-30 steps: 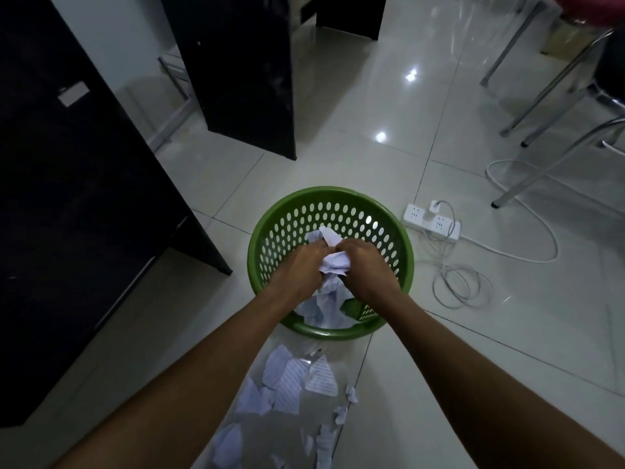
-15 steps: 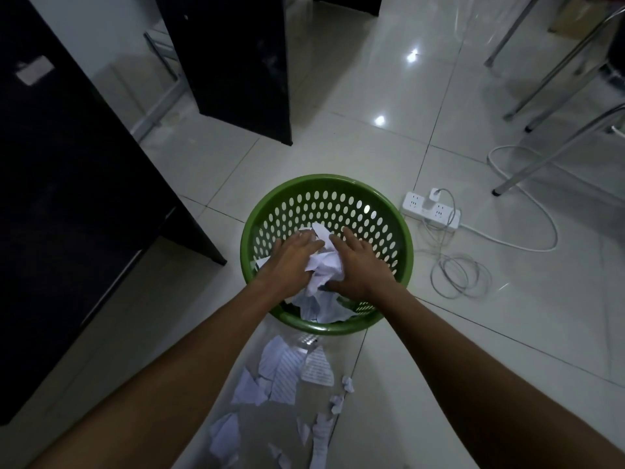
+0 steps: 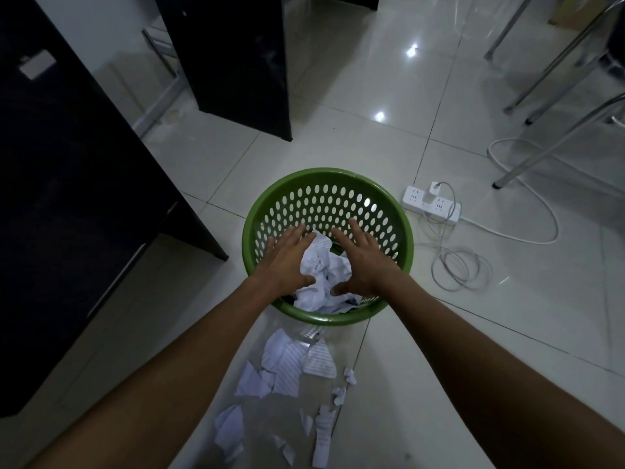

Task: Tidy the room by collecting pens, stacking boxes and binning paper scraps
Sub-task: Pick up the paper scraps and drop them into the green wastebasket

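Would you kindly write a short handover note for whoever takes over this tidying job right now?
Left hand and right hand: both open, empty, spread over the round green perforated plastic basket.
Crumpled white paper lies inside the basket: that batch is binned.
Left: torn lined paper scraps lie on the tiled floor in front of the basket.
No pens or boxes in view.

basket (image 3: 399, 231): green plastic, perforated, slight sheen
paper scraps (image 3: 287, 365): thin, crumpled, matt, at 6 o'clock of basket
floor (image 3: 355, 106): glossy smooth tile
chair legs (image 3: 554, 143): shiny metal
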